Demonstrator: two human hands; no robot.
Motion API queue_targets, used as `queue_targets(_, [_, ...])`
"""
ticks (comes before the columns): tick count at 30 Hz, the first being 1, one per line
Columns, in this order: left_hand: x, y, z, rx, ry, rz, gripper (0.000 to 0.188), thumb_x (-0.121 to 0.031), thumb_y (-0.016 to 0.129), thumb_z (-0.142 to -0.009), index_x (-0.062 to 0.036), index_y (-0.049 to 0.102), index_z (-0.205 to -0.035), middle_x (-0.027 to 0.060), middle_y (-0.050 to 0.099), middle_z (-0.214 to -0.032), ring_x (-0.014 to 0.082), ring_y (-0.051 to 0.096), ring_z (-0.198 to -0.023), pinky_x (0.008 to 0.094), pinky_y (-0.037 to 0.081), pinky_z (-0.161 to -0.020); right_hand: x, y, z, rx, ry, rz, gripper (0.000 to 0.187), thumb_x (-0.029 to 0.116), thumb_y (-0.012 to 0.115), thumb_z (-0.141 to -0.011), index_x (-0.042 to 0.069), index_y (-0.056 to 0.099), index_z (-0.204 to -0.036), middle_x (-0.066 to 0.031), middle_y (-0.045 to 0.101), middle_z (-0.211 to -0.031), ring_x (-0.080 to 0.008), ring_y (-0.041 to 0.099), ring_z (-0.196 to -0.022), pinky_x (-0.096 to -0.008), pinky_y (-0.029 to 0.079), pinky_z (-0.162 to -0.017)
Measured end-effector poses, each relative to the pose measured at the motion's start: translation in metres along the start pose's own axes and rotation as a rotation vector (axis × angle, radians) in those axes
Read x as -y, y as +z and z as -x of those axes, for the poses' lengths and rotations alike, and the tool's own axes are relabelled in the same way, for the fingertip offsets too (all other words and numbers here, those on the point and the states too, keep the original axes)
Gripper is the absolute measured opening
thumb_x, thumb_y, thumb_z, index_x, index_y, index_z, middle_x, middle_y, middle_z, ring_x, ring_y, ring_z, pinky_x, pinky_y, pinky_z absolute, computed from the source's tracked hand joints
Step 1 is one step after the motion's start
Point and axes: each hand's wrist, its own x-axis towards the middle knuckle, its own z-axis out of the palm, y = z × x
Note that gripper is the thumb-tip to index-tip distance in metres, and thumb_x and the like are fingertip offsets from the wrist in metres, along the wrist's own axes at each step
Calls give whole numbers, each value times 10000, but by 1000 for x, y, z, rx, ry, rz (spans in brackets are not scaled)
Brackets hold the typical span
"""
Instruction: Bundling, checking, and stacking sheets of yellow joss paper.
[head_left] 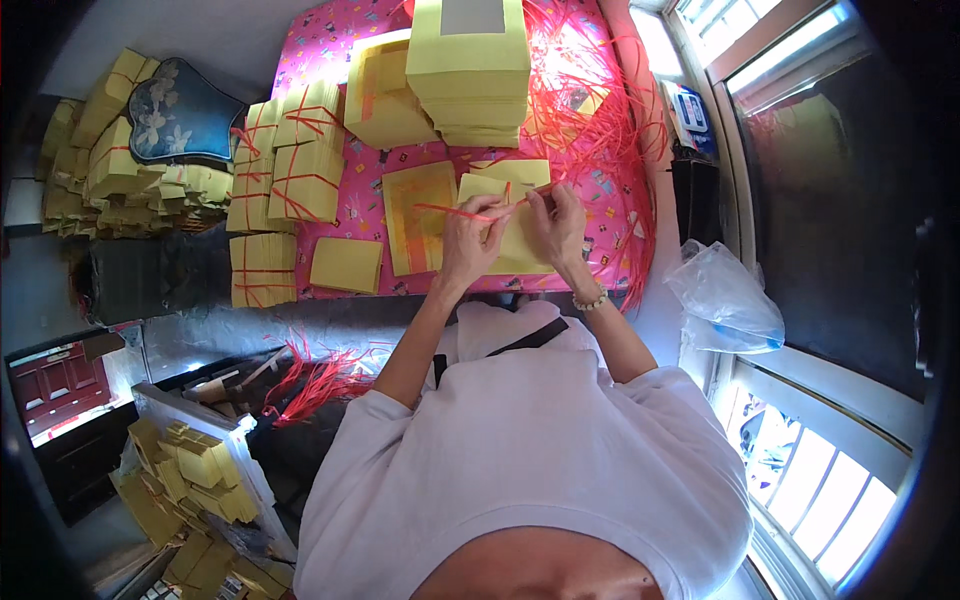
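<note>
Over a stack of yellow paper (pixel 522 250) at the table's near edge, both my hands work a thin red plastic strip (pixel 440 209). My left hand (pixel 472 238) pinches the strip, and one end sticks out to its left. My right hand (pixel 560 226), with a beaded bracelet at the wrist, is closed on the same strip, fingertips close to the left ones. Left of the hands lies a yellow paper piece with an orange print (pixel 404 225). A small loose yellow stack (pixel 346 265) sits nearer the left corner.
Tall yellow paper stacks (pixel 468 95) stand at the back of the pink patterned table (pixel 335 45). Bundles tied with red strips (pixel 305 182) line its left side. Loose red strips (pixel 590 100) heap up at right. A plastic bag (pixel 728 300) hangs by the window.
</note>
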Motion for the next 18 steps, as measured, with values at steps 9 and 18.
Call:
queue_targets(9, [2, 8, 8, 81, 93, -163, 189, -83, 588, -815, -77, 665, -988, 62, 647, -1046, 263, 558, -925, 368, 442, -824, -4, -2, 0, 10, 6, -115, 169, 128, 647, -814, -14, 556, -799, -144, 513, -722, -274, 534, -619, -361, 422, -562])
queue_targets(18, [1, 24, -13, 92, 44, -171, 152, -122, 582, -822, -75, 668, -937, 79, 657, -1001, 281, 565, -950, 392, 441, -831, 1, -2, 0, 6, 58, -162, 135, 110, 654, -810, -8, 588, -805, -133, 530, -734, -250, 550, -625, -344, 437, -569])
